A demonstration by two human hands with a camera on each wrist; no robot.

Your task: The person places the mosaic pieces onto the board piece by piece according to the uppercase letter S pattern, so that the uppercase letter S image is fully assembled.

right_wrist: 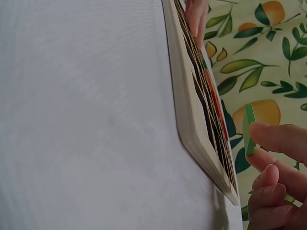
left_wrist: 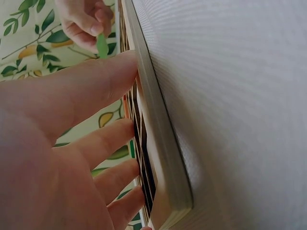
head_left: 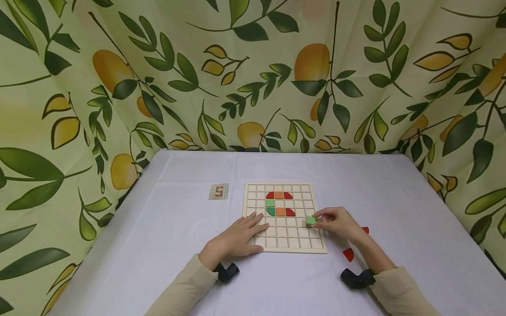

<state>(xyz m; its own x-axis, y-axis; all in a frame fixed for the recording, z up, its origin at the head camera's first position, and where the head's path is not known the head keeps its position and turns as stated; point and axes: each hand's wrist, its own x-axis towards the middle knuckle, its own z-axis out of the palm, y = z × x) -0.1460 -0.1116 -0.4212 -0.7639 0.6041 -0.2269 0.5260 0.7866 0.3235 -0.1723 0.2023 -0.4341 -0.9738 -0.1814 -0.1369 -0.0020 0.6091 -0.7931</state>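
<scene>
A wooden grid board point(head_left: 294, 245) lies on the table, with red, orange and green tiles in its cells. My right hand point(head_left: 336, 223) pinches a light green square tile point(head_left: 311, 220) between thumb and finger over the board's right side. In the right wrist view the green tile point(right_wrist: 249, 130) stands on edge between the fingertips, above the board's surface. My left hand point(head_left: 239, 237) rests with spread fingers on the board's lower left part. The left wrist view shows its thumb point(left_wrist: 96, 84) along the near rim of the board point(left_wrist: 168, 177).
Left of the board lies a small card point(head_left: 218, 191) with an S-shaped pattern on a grid. Red quarter-round pieces lie near the right forearm, one point(head_left: 348, 254) in front and another point(head_left: 365, 229) partly hidden by it. A leaf-patterned curtain point(head_left: 269, 105) hangs behind the white table point(head_left: 182, 206).
</scene>
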